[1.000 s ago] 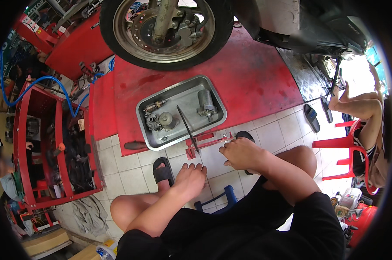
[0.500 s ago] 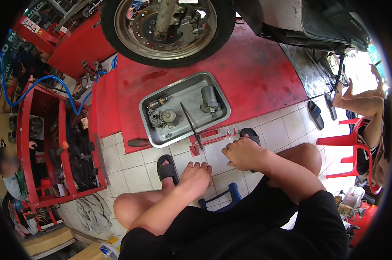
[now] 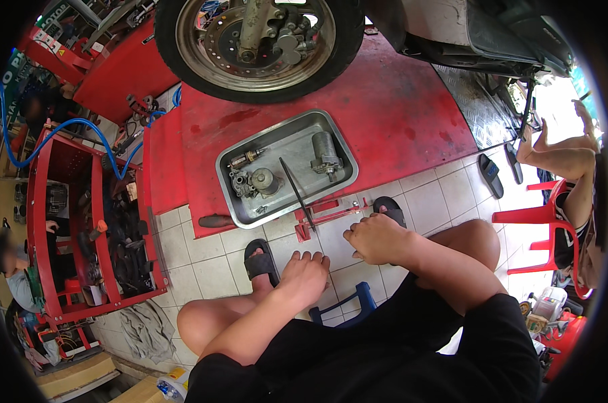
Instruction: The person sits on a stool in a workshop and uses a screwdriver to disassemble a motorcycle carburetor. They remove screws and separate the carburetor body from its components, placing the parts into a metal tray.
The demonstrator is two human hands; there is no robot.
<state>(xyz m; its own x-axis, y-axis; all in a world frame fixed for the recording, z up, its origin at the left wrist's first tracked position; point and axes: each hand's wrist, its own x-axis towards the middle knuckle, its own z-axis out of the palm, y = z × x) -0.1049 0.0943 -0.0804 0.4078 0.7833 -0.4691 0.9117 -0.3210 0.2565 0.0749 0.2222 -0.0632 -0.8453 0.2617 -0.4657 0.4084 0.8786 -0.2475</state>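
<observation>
My left hand [image 3: 305,277] hangs over the tiled floor with its fingers curled. To its right, my right hand [image 3: 376,238] is closed in a loose fist, and the two are apart. No object shows in either, though the palms are hidden. Beyond them a metal tray [image 3: 341,190] rests partly on a red platform. In it lie a cylindrical motor [image 3: 325,153], a carburetor-like part [image 3: 263,181], a slim metal fitting [image 3: 245,158] and small bits. A long dark rod [image 3: 296,191] leans across the tray's near rim, its lower end close to my hands.
A motorbike's front wheel [image 3: 270,94] stands on the red platform [image 3: 411,127]. A dark handle [image 3: 215,221] lies by the tray's left corner. Low between my legs is a blue stool [image 3: 363,301]. A red shelf [image 3: 109,295] is at left; another person sits near red chairs [image 3: 529,218].
My hands and the things in the tray keep their places. The view has shifted very slightly.
</observation>
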